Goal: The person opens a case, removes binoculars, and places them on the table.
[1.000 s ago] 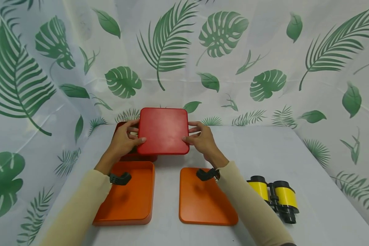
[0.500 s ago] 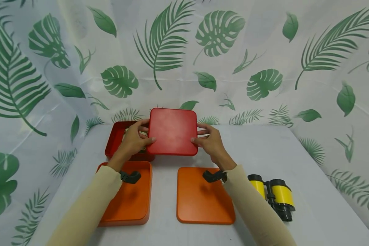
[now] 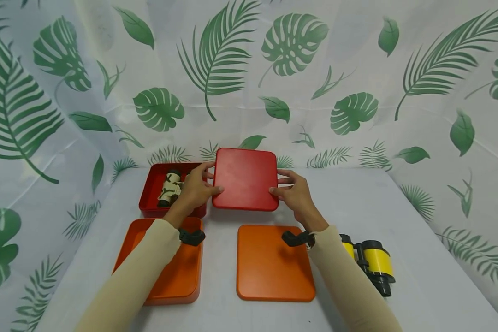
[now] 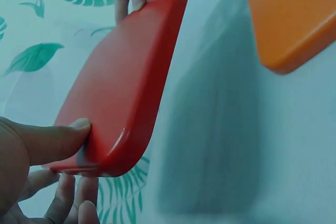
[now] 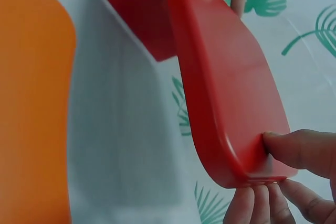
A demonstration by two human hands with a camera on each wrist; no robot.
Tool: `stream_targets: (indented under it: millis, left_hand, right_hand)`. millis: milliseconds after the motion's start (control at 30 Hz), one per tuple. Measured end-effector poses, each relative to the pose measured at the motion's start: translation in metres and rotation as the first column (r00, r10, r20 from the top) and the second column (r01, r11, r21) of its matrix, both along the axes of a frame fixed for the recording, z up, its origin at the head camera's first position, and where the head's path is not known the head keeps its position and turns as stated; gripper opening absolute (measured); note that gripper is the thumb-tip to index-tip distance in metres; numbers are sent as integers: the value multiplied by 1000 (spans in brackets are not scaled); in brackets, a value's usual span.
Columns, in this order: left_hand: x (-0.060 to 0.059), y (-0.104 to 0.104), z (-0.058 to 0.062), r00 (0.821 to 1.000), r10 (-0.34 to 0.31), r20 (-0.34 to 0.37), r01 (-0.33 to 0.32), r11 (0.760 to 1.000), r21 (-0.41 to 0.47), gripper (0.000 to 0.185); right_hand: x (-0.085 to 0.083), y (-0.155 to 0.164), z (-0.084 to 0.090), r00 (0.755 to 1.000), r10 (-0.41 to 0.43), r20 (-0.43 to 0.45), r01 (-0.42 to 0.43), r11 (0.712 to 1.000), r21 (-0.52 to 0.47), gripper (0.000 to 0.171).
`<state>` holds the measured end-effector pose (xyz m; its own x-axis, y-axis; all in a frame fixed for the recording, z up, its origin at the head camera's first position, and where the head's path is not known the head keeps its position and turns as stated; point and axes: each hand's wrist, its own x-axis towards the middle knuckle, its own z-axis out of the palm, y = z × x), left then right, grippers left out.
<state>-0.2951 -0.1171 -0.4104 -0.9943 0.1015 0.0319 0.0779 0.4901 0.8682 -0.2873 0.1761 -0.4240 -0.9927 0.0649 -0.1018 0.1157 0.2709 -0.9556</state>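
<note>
Over the last second the red lid (image 3: pixel 246 180) has travelled to the right, off the red box (image 3: pixel 151 196) it was covering and out over bare bench (image 3: pixel 357 203). The box now lies open at the back left, and a camouflage-patterned toy (image 3: pixel 168 188), probably small binoculars though the left hand half hides it, shows inside. The lid is off and held in the air, tilted towards the person, above the gap between the red box and the orange lid (image 3: pixel 275 262).

The left hand (image 3: pixel 196 190) grips the lid's left edge, thumb on top and fingers (image 4: pixel 68 205) curled beneath; the right hand (image 3: pixel 295 193) pinches the right edge the same way, thumb over and fingers (image 5: pixel 262 208) under.

The orange box (image 3: pixel 191 286) sits open at the front left under the left sleeve, and yellow and black binoculars (image 3: pixel 371 265) lie well to the right of the orange lid.

No brand, label or writing can be read on anything; the backdrop carries only printed green leaves.
</note>
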Motion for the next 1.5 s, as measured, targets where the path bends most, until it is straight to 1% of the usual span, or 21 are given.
stream_targets:
  millis: [167,400,600,733,900,1200,1300,1500]
  left_hand:
    - [-2,12,-3,999,6,41,-6,1000,7,82]
    - [-7,24,-7,997,40,70,-38,999,-27,80]
    - [-7,34,-7,995,37,96,-36,999,-16,80]
    - [-9,41,-9,994,35,108,-34,999,-5,80]
    - [-16,49,-16,992,48,114,-42,997,-57,79]
    - [-25,61,-24,983,80,166,-57,989,-137,77]
    - [-27,63,-26,977,98,191,-70,986,-149,77]
    - [-28,67,-28,966,113,234,-73,982,-172,78]
  right_hand:
    - [0,8,-4,1000,-12,21,12,1000,-1,65]
    - [-2,15,-8,999,-32,43,32,999,10,64]
    - [-4,22,-9,997,-44,60,43,999,17,63]
    - [-6,26,-11,995,-55,85,53,998,24,63]
    - [-9,30,-14,992,-69,103,64,997,47,63]
    - [-16,35,-24,989,-71,133,61,995,77,64]
    - [-17,36,-27,988,-65,140,54,995,87,63]
    - [-20,36,-30,985,-61,161,43,993,113,63]
